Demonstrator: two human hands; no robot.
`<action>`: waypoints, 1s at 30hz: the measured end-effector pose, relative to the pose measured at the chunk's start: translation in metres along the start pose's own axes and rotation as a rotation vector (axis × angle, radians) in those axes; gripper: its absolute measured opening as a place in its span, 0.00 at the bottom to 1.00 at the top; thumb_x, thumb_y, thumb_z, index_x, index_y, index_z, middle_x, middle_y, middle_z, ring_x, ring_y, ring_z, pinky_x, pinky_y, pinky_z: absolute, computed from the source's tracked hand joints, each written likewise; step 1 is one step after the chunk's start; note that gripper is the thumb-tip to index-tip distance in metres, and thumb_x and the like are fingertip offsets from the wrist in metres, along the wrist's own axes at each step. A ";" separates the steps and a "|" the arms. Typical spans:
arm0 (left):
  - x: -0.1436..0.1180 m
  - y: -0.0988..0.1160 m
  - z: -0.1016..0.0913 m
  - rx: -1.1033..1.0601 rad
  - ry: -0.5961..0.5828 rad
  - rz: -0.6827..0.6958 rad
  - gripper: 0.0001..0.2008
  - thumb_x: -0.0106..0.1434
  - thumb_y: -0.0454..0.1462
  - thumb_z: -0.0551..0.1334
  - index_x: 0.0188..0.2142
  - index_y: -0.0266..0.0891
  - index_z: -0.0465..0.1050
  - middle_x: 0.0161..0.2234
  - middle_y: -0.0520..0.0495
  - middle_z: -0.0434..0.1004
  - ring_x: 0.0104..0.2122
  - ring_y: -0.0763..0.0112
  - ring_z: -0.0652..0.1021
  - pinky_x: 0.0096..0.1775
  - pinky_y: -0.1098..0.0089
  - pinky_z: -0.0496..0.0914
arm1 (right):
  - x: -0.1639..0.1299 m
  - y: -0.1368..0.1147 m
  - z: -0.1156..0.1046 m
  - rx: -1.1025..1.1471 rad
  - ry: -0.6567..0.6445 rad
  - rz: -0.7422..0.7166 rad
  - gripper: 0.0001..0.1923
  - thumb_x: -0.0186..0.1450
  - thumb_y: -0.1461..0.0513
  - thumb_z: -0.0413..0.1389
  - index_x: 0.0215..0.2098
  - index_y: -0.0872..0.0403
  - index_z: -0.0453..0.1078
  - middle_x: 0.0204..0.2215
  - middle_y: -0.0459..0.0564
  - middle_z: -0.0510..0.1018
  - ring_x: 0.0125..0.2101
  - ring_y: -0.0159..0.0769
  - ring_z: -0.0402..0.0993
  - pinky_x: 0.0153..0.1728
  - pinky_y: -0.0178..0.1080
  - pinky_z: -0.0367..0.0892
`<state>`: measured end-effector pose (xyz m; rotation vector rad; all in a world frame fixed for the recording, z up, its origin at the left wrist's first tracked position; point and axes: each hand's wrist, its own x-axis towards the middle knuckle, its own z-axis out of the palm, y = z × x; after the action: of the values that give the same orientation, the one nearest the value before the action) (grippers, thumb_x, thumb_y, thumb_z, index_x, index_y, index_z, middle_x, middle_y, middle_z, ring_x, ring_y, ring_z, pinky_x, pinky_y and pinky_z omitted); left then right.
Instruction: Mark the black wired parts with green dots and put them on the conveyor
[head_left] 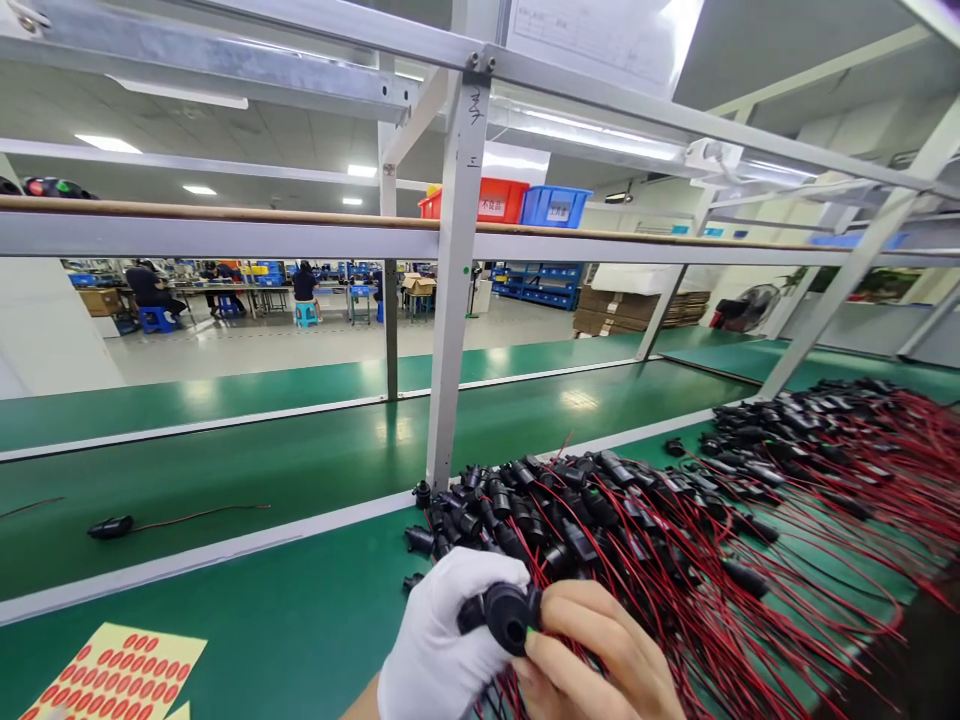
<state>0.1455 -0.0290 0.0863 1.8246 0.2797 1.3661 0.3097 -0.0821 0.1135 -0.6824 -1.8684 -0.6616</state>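
Observation:
A black cylindrical part (508,618) with a round hole in its end is held just above the bench's front, its end turned toward me. My left hand (450,630), in a white glove, is closed around it from the left. My bare right hand (592,650) grips its right side with thumb and fingers. A small green spot shows by my right fingertip. Right behind both hands lies a big pile of similar black parts (577,535) with red and black wires (675,620) trailing toward me. Whether wires run from the held part is hidden.
A sheet of red oval stickers (120,675) lies at lower left on the green bench (285,610). One wired black part (111,527) rests on the green belt beyond. A metal post (450,300) rises ahead. Red (495,200) and blue bins (555,207) stand on the shelf above.

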 end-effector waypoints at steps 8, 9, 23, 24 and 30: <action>-0.002 -0.001 -0.008 0.631 0.040 0.447 0.27 0.70 0.42 0.61 0.66 0.43 0.59 0.44 0.39 0.82 0.40 0.63 0.80 0.41 0.67 0.70 | -0.021 -0.002 -0.002 0.403 -0.100 0.575 0.15 0.68 0.56 0.60 0.52 0.48 0.68 0.39 0.51 0.78 0.39 0.39 0.80 0.41 0.36 0.77; -0.002 0.002 -0.007 0.652 0.034 0.433 0.28 0.69 0.43 0.61 0.66 0.43 0.60 0.42 0.39 0.82 0.37 0.63 0.80 0.39 0.67 0.70 | -0.022 -0.003 -0.002 0.515 -0.100 0.694 0.14 0.69 0.53 0.59 0.50 0.46 0.68 0.39 0.50 0.78 0.38 0.38 0.80 0.39 0.34 0.77; 0.062 -0.010 -0.098 -0.878 0.771 -0.542 0.09 0.71 0.33 0.58 0.41 0.30 0.77 0.39 0.40 0.78 0.35 0.71 0.79 0.39 0.70 0.76 | -0.049 0.033 0.001 0.599 -0.217 1.201 0.18 0.70 0.45 0.54 0.37 0.49 0.72 0.28 0.47 0.77 0.27 0.33 0.73 0.31 0.32 0.73; 0.073 -0.017 -0.123 -0.856 0.911 -0.454 0.11 0.73 0.32 0.54 0.43 0.32 0.76 0.39 0.42 0.78 0.36 0.72 0.79 0.40 0.71 0.76 | -0.052 0.039 -0.003 0.537 -0.226 1.189 0.19 0.69 0.44 0.53 0.36 0.50 0.72 0.27 0.47 0.77 0.26 0.34 0.74 0.31 0.32 0.73; 0.103 -0.068 -0.228 -0.681 1.338 -0.415 0.13 0.71 0.40 0.60 0.50 0.35 0.71 0.43 0.46 0.76 0.34 0.72 0.78 0.34 0.69 0.76 | -0.080 0.084 -0.012 0.063 -0.372 1.009 0.21 0.72 0.46 0.44 0.35 0.51 0.70 0.26 0.47 0.78 0.25 0.35 0.77 0.28 0.33 0.75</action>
<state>0.0052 0.1851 0.1261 0.0987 0.6997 1.8485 0.4044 -0.0453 0.0552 -1.6118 -1.5559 0.1950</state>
